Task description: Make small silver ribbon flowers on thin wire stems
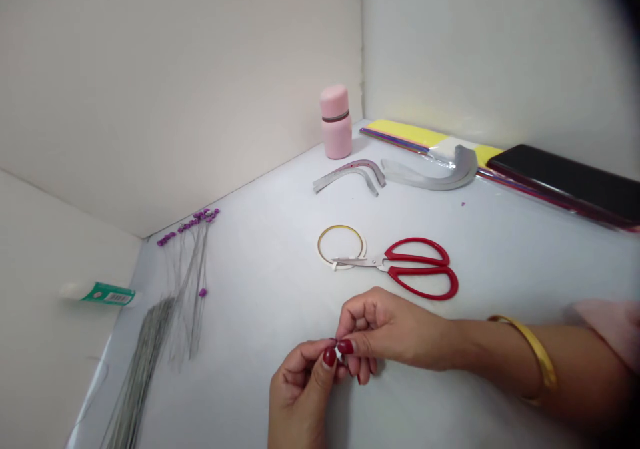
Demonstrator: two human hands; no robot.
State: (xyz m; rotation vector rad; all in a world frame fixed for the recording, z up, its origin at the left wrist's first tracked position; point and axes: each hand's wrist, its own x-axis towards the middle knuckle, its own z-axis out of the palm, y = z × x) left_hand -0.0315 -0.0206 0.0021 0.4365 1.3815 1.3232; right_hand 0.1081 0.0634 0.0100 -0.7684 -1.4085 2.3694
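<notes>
My left hand (306, 390) and my right hand (376, 332) meet fingertip to fingertip at the near middle of the table. Each pinches thumb against finger, and whatever sits between them is too small and hidden to make out. Just beyond them lie scissors with red handles (424, 270), blades slightly over a roll of narrow tape (319, 244). To the left, thin wire stems with purple bud-like tips (197, 219) are spread out, one tip (203, 293) lower than the others. A thick bundle of grey wires (145, 369) lies nearer me.
A pink flask (337, 124) stands by the back corner. Curved grey strips (350, 169) and a pale curled band (430, 177) lie before it. Along the right wall are coloured sheets in clear wrap (410, 132) and a black phone-like slab (570, 181). A green-labelled tube (107, 294) is at the left edge.
</notes>
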